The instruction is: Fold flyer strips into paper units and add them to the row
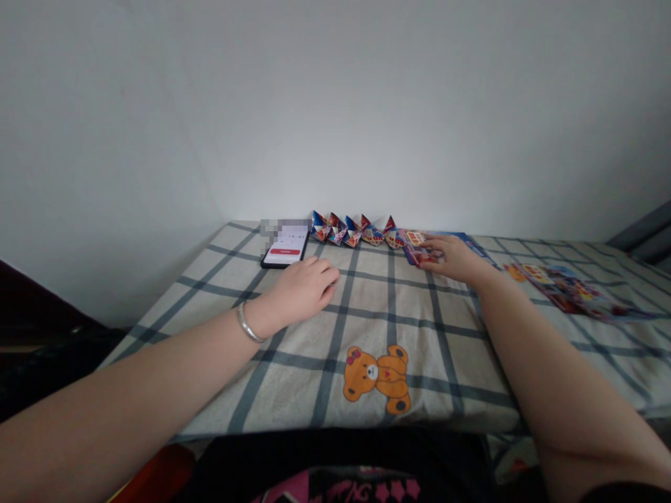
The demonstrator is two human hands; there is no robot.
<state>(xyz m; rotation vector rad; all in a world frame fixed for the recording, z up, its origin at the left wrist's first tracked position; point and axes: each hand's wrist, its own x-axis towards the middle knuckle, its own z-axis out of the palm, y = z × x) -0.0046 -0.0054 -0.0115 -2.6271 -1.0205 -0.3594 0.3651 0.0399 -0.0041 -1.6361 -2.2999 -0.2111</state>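
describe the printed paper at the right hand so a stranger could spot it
On the checked tablecloth, find the row of pointed folded pieces near the wall. Just right of that row lies a colourful printed paper with the right hand on it. The other printed paper, farther right, has no hand on it.

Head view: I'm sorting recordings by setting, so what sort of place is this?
Probably a room in a home: a checked cloth with a printed teddy bear covers the work surface, which stands by a plain pale wall, and a phone lies near folded paper pieces.
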